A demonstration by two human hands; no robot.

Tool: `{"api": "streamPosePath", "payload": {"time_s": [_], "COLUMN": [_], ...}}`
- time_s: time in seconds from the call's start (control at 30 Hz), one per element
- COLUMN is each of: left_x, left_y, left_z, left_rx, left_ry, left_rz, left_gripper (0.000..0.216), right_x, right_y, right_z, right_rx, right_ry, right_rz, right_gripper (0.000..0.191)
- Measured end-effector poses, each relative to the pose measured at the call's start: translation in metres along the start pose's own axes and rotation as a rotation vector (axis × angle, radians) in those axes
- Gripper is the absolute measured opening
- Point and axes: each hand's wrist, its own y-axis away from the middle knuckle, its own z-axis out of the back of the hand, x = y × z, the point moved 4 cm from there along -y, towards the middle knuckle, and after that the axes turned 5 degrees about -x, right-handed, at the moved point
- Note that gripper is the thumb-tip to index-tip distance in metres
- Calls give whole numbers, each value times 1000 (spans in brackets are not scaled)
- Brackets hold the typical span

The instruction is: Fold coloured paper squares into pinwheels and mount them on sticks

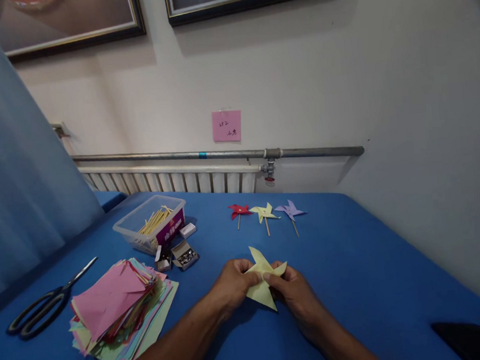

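Between my two hands is a pale yellow paper pinwheel (pixel 263 294), its pointed blades spread out and no stick showing on it. My left hand (pixel 235 285) grips its left side, thumb pressed near the centre. From the right, my right hand (pixel 290 288) pinches it, with the thumb also close to the middle. Whatever lies under the thumbs is hidden. Beyond the hands lie three finished-looking pinwheels on sticks: a red pinwheel (pixel 239 209), a yellow pinwheel (pixel 263 213) and a purple pinwheel (pixel 290 210).
On the blue-covered table (pixel 360 281), left of my hands, sit a stack of coloured paper (pixel 112 305), black-handled scissors (pixel 50 303), an opened box of small metal pins (pixel 186 257) and a plastic tub (pixel 127 222) of wooden sticks. A dark object (pixel 472 341) lies at lower right.
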Motion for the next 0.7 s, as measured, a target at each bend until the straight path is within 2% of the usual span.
{"api": "streamPosePath", "payload": {"time_s": [0.3,0.47,0.6,0.7], "left_x": [-13,-8,-4,-3], "left_y": [10,5,2,2], "left_z": [2,0,1,2], "left_rx": [26,66,39,67], "left_ry": [96,29,4,-20], "left_rz": [0,19,25,13], "left_gripper": [29,23,19,20], "right_x": [9,17,19,18], "right_y": [3,11,14,15], "right_z": [3,-1,-3,-5], "right_rx": [9,59,79,117], "right_ry": [150,213,210,250], "right_rz": [13,7,14,15], "right_gripper": [35,28,28,30]}}
